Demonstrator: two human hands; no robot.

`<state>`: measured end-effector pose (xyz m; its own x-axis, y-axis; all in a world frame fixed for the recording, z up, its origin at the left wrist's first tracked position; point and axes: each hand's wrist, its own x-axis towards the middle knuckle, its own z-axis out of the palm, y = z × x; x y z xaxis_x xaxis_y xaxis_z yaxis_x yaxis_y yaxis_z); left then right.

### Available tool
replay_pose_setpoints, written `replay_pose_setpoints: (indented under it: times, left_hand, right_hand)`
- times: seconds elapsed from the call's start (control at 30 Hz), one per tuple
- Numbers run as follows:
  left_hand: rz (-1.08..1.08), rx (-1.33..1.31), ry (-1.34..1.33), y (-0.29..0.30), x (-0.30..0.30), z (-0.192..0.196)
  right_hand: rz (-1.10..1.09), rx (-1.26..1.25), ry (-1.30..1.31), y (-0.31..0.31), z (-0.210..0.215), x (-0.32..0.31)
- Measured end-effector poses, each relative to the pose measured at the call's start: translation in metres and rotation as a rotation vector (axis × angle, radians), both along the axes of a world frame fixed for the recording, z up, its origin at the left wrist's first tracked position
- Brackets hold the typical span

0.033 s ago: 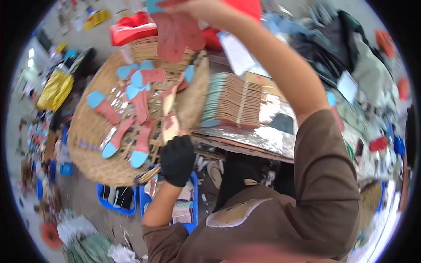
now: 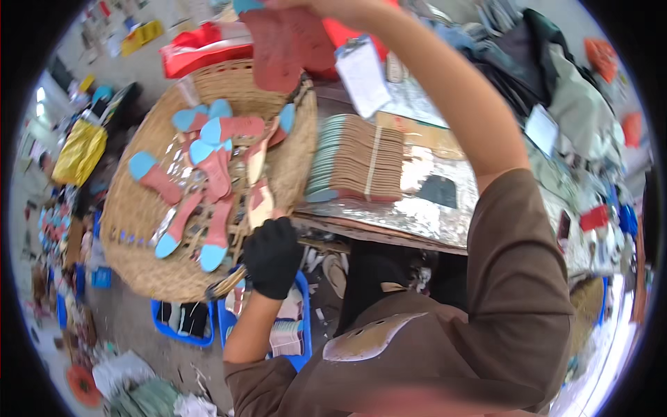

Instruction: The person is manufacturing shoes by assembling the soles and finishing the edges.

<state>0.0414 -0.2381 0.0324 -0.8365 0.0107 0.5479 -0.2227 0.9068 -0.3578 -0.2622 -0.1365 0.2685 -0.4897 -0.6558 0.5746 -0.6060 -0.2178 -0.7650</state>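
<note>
My left hand (image 2: 272,257), in a black glove, is closed at the near right rim of the wicker basket (image 2: 132,243). From its fingertips a cream and red insole (image 2: 260,201) points away over the basket. At the top edge my bare right hand (image 2: 333,8) is partly cut off; its fingers are closed on red insoles with a blue end (image 2: 278,55), which hang down over the basket's far right side. Several loose red insoles with blue ends (image 2: 182,222) lie scattered in the basket. To its right stands a banded stack of insoles (image 2: 358,156).
The stack rests on a silver-covered table (image 2: 424,226) with a clipboard (image 2: 363,76) behind it. Blue crates (image 2: 306,306) holding more pieces sit on the floor below the basket. Red bags (image 2: 201,52) lie beyond it, and piled cloth (image 2: 583,97) is at the far right.
The basket and table appear slightly further left as the view shifts. My right hand is a little higher, more cut off by the top edge, still holding the red insoles. My left hand keeps its grip.
</note>
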Motion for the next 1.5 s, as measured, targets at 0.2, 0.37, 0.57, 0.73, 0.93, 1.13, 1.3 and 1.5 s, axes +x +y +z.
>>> replay_pose_setpoints:
  times: [0.2, 0.37, 0.57, 0.73, 0.93, 1.13, 1.3, 1.5]
  left_hand:
    - [-0.016, -0.05, 0.114, 0.017, -0.024, 0.005]
    - [0.04, -0.051, 0.117, 0.022, -0.024, 0.002]
    - [0.043, -0.027, 0.091, 0.018, -0.017, 0.004]
    - [0.049, 0.084, 0.049, 0.012, 0.002, -0.004]
    - [0.012, 0.02, 0.012, 0.027, -0.007, -0.021]
    - [-0.041, -0.049, 0.002, 0.029, 0.009, -0.032]
    - [-0.07, -0.052, -0.013, 0.035, 0.001, -0.04]
    - [-0.151, -0.054, 0.025, 0.036, -0.003, -0.042]
  right_hand:
    - [-0.118, 0.431, 0.21, 0.224, 0.046, -0.062]
    - [-0.628, 1.122, 0.229, 0.309, -0.053, -0.141]
    - [-1.329, 1.217, 0.275, 0.344, -0.279, -0.159]
    - [-1.234, 1.052, 0.437, 0.311, -0.262, -0.157]
    - [-0.635, 0.422, 0.38, 0.221, -0.178, -0.162]
    - [-0.013, 0.477, 0.894, -0.006, -0.143, -0.016]
    - [-0.35, 0.697, 0.647, -0.116, -0.215, -0.018]
    - [-0.379, 0.791, 0.362, -0.154, -0.252, -0.056]
